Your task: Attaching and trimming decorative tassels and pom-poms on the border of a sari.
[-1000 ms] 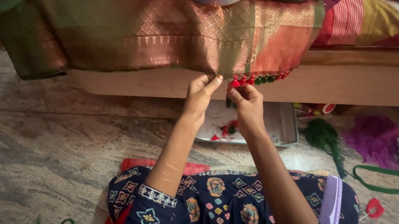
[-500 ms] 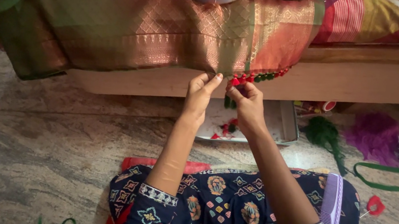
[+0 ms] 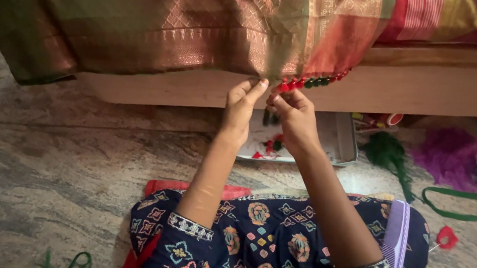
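Both hands are up at the hem of the cloth [image 3: 203,29], a green, copper and red woven fabric draped over the edge of a wooden bed frame [image 3: 444,88] at the far side of the scene. The left hand [image 3: 241,106] has its fingers raised and pinched on the lower edge of the cloth, thumb and fingertips closed on the hem. Just beside it, the right hand [image 3: 294,118] grips the same edge where a row of small red and green tassels [image 3: 311,83] runs off to the right along the hem. The two hands sit close together, nearly touching, both closed on the fabric's edge; whether a thread or needle is held between the fingers is too small to tell.

Under the hands, on the stone floor [image 3: 31,148], lies a shallow metal tray [image 3: 337,141] with small red and green bits in it, partly tucked beneath the bed frame. To the right of the tray rests a bundle of dark green thread [image 3: 388,154], and further right a fluffy purple bundle [image 3: 450,157]. A green ribbon [image 3: 464,206] curls across the floor near that, with a small red tuft [image 3: 446,237] nearer still. In the near part of the view, the person's lap is covered by a dark blue patterned garment [image 3: 272,251], with a red cloth [image 3: 155,194] showing beneath it at the left.
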